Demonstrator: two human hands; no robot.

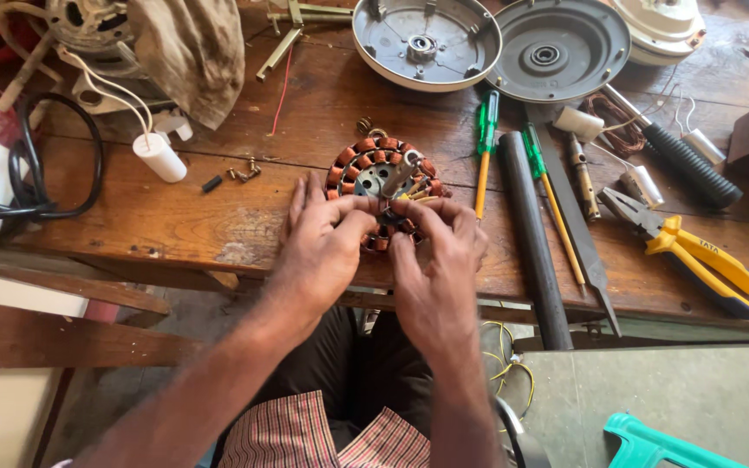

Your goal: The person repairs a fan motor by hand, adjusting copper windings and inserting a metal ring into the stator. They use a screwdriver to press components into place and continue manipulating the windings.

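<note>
Your two forearms come up from the bottom edge, over your dark trousers and the checked cloth on your lap, and meet at the near rim of the round motor stator. Your left hand lies with its fingers stretched forward and close together, the tips pressing on the stator's near-left edge. Your right hand has its fingers curled, pinching at the copper-wound coils on the near side; what exactly sits between those fingertips is too small to tell. The stator rests flat on the wooden workbench, near its front edge, with a short metal shaft standing tilted out of its centre.

Just right of the stator lie two green-handled screwdrivers, a long dark metal bar and a flat file, all pointing roughly towards you. Farther right are yellow-handled pliers and a tool with a black ribbed grip. Behind the stator sit two round grey motor covers, open side up and touching each other. To the left you have a few small screws, a white cylindrical capacitor with white wires, a crumpled brown rag and a looped black cable. At the lower right, a teal plastic piece lies on a grey surface below the bench.
</note>
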